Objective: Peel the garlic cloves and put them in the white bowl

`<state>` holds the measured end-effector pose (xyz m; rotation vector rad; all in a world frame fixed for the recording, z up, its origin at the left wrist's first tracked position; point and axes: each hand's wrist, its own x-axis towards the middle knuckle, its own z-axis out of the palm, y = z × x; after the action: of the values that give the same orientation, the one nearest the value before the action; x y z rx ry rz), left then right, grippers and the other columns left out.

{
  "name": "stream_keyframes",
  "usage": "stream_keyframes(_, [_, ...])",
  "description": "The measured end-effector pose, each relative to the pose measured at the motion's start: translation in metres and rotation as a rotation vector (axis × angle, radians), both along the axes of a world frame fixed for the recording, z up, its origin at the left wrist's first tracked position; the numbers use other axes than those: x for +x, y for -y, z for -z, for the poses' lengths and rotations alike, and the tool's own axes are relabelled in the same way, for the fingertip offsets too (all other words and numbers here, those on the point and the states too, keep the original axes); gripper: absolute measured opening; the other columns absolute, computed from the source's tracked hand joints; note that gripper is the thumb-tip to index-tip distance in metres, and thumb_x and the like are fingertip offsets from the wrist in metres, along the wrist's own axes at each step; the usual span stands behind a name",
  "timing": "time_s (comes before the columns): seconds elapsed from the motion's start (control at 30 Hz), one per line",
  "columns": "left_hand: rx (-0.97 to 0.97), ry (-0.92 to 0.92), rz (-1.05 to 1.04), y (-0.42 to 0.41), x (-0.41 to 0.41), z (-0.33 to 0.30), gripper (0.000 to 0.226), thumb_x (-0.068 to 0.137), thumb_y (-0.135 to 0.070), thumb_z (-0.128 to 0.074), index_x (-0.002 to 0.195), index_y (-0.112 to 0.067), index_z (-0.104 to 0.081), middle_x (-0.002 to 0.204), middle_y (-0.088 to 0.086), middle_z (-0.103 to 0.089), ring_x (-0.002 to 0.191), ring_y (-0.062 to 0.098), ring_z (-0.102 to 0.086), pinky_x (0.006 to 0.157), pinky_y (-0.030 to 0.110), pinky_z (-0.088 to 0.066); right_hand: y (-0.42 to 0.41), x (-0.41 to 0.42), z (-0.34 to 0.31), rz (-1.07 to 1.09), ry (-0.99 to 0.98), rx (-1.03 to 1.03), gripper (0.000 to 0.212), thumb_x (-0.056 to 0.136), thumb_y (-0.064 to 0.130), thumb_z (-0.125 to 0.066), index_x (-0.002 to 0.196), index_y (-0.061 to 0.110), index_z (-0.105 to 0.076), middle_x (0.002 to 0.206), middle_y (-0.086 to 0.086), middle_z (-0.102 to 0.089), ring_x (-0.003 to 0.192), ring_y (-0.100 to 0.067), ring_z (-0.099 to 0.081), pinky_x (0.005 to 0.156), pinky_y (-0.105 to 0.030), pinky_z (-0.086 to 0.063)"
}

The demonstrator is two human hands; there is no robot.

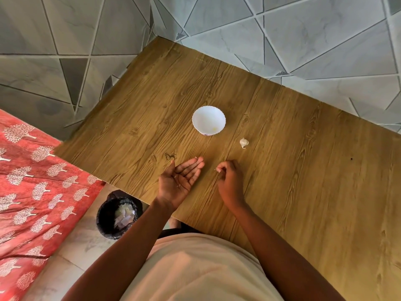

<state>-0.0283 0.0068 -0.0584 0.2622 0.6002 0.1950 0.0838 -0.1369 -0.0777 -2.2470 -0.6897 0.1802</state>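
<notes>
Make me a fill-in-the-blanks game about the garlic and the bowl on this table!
1. The round white bowl sits on the ____ table.
2. The unpeeled garlic piece lies ____ the bowl, not in it.
3. The left hand is open with its palm facing ____.
4. The black bin stands on the ____, beside the table.

Missing words: wooden; outside; up; floor
</notes>
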Motion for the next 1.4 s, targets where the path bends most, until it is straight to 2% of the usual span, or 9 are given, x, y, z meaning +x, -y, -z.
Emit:
stream_keyframes(0.07, [0.001,0.0,0.01,0.0,0.0,0.0,0.072,0.111,-0.044,-0.023,0.127,0.013,-0.062,0.143,0.029,-0.058,0.132,0.038,-0.06,0.102,0.039,-0.057,-0.003,0.003,-0.002,0.046,-0.034,0.018,0.023,0.084,-0.015,-0.063,0.094,0.005,-0.067,0.101,-0.012,-0.063,0.085,-0.01,-0.058,0.077,-0.005,-0.044])
stream_keyframes(0.2, [-0.001,0.006,0.015,0.0,-0.002,0.002,0.073,0.111,-0.044,-0.022,0.125,0.013,-0.065,0.142,0.029,-0.058,0.132,0.039,-0.06,0.103,0.04,-0.056,-0.008,0.005,0.001,0.037,-0.041,-0.007,0.023,0.084,-0.014,-0.064,0.093,0.006,-0.068,0.1,-0.01,-0.063,0.085,-0.01,-0.058,0.073,-0.002,-0.04])
stream_keyframes(0.3, [0.002,0.004,0.022,-0.001,-0.001,0.003,0.073,0.111,-0.044,-0.022,0.125,0.013,-0.065,0.142,0.029,-0.058,0.132,0.039,-0.059,0.102,0.04,-0.057,-0.005,0.005,0.003,0.013,-0.044,-0.006,0.023,0.082,-0.014,-0.066,0.092,0.007,-0.069,0.1,-0.009,-0.063,0.084,-0.009,-0.06,0.074,-0.007,-0.044])
stream_keyframes(0.47, [0.012,0.012,0.026,-0.002,0.0,0.004,0.071,0.109,-0.045,-0.026,0.124,0.012,-0.066,0.142,0.029,-0.058,0.132,0.038,-0.059,0.104,0.04,-0.055,-0.005,0.009,0.008,-0.063,0.079,-0.058,0.018,0.081,-0.009,-0.071,0.089,0.007,-0.07,0.096,-0.008,-0.062,0.087,-0.02,-0.064,0.074,-0.038,-0.058])
stream_keyframes(0.63, [0.011,0.002,0.026,0.0,0.001,0.004,0.073,0.11,-0.046,-0.023,0.123,0.012,-0.067,0.143,0.03,-0.057,0.132,0.039,-0.059,0.107,0.04,-0.053,-0.003,0.008,0.003,-0.19,0.31,-0.308,0.025,0.074,0.0,-0.077,0.096,0.01,-0.072,0.102,-0.008,-0.062,0.096,-0.028,-0.061,0.073,-0.042,-0.054])
stream_keyframes(0.73, [0.01,-0.011,0.015,0.001,0.001,0.002,0.073,0.11,-0.045,-0.023,0.123,0.013,-0.067,0.142,0.029,-0.058,0.131,0.039,-0.06,0.106,0.04,-0.053,-0.007,0.012,0.0,-0.12,0.119,-0.217,0.022,0.079,-0.005,-0.071,0.097,0.007,-0.069,0.105,-0.01,-0.062,0.096,-0.025,-0.061,0.08,-0.039,-0.054])
stream_keyframes(0.83, [0.005,-0.015,-0.012,0.003,0.001,0.0,0.073,0.11,-0.044,-0.023,0.122,0.012,-0.067,0.142,0.029,-0.058,0.13,0.038,-0.061,0.106,0.04,-0.053,-0.001,0.023,-0.007,0.01,-0.172,-0.019,0.021,0.089,-0.012,-0.06,0.1,0.006,-0.067,0.106,-0.009,-0.063,0.093,-0.017,-0.062,0.079,-0.014,-0.049])
stream_keyframes(0.93, [-0.004,-0.021,-0.045,0.007,-0.002,-0.001,0.074,0.11,-0.043,-0.021,0.122,0.012,-0.068,0.141,0.028,-0.059,0.131,0.037,-0.061,0.106,0.04,-0.054,0.006,0.029,-0.015,0.067,-0.292,0.029,0.02,0.094,-0.009,-0.059,0.101,0.007,-0.067,0.107,-0.008,-0.065,0.09,-0.007,-0.06,0.071,-0.002,-0.044])
stream_keyframes(1.4, [-0.072,0.029,-0.479,-0.002,-0.114,-0.002,0.067,0.11,-0.038,-0.028,0.119,0.016,-0.066,0.14,0.031,-0.059,0.131,0.04,-0.06,0.107,0.044,-0.052,-0.054,-0.109,-0.04,-0.357,-0.532,0.156,0.01,0.094,0.005,-0.067,0.093,0.014,-0.068,0.091,0.001,-0.067,0.076,-0.006,-0.06,0.07,-0.022,-0.053])
